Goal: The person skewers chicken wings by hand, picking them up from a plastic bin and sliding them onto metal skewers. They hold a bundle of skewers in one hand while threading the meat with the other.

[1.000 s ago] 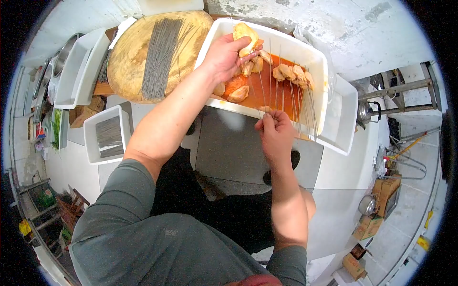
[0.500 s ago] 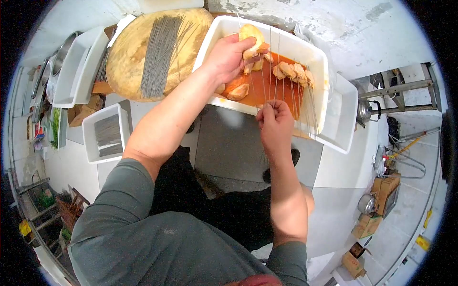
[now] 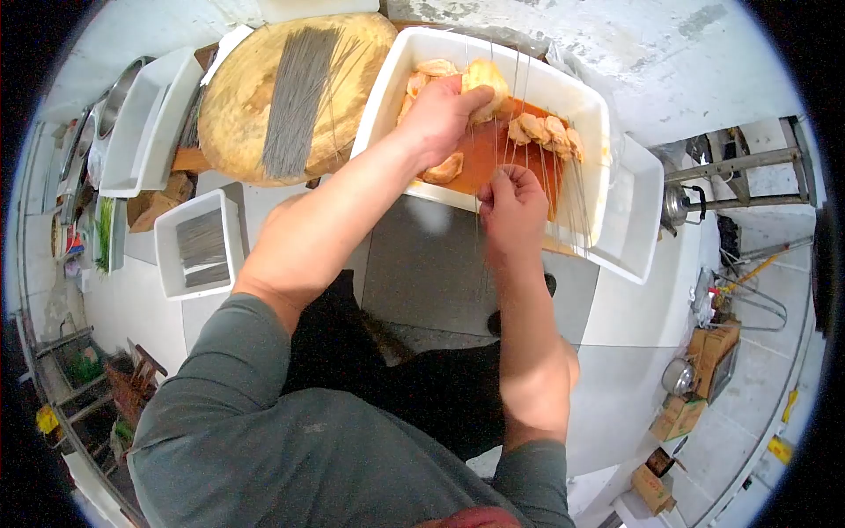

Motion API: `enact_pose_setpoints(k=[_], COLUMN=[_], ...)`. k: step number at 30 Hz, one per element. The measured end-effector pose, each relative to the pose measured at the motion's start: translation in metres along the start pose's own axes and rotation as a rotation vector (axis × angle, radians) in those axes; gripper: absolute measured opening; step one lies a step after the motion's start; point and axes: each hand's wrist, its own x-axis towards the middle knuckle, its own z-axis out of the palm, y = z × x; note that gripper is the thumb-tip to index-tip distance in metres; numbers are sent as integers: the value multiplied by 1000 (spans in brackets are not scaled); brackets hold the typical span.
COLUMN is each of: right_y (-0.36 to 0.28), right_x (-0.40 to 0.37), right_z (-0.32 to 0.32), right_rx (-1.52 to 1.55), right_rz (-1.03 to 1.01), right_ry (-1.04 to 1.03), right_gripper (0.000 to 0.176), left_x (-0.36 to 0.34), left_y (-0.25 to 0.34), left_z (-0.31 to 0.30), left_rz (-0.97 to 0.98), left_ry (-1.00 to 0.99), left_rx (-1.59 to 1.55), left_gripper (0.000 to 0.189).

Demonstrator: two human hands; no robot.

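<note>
My left hand (image 3: 440, 123) grips a piece of raw chicken (image 3: 487, 88) over a white tub (image 3: 377, 110). Below and to the right, my right hand (image 3: 514, 209) has its fingers pinched around thin metal skewers that run up past the chicken. Whether a tip has pierced this piece is hard to see. Threaded chicken pieces (image 3: 553, 136) rest on other skewers at the tub's right side. Reddish marinade (image 3: 480, 150) covers the tub's floor. A loose chicken piece (image 3: 444, 169) lies near its front wall, with more pieces at the back left, partly behind my left hand.
Left of the tub, a round wooden chopping block (image 3: 233, 114) carries a bundle of metal skewers (image 3: 299, 101). A smaller white bin (image 3: 236, 251) with skewers stands lower left. Another white tub (image 3: 647, 211) adjoins on the right, near a metal kettle (image 3: 674, 204).
My left hand has shifted right and slightly down with the chicken piece, uncovering pieces at the tub's back left. My right hand has risen slightly, still pinching the skewers.
</note>
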Motion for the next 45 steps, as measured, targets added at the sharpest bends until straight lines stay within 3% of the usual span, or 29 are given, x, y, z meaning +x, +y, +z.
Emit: enact_pose_setpoints(k=[14,20,23,26,28,35,36,45], right_y=[7,14,12,-6,5,-15,-15,-22], right_x=[-6,-10,-12,-18,-12,7,11,39], right_z=[-7,-10,-10,-4,-9,-38,-45,-92], right_rx=[-120,-623,-724,-538,-508,-324,-448,-464], right_rz=[-106,-438,-423,-98,-129,-23,-86,-72], right_ry=[-6,66,82,-33,-50,21,58,178], right_gripper=[18,16,16,17,18,18,18,19], left_x=[7,13,10,13,2,8,9,7], left_y=[8,20,28,28,35,27,25,24], left_z=[-10,-24,-27,-28,-14,-23,-23,-23], left_rz=[36,68,79,84,74,-28,-36,-25], left_ry=[29,91,90,133,210,149,147,151], left_rx=[-184,-271,-232,-235,-219,-61,-61,-59], left_gripper=[21,25,29,30,30,37,40,39])
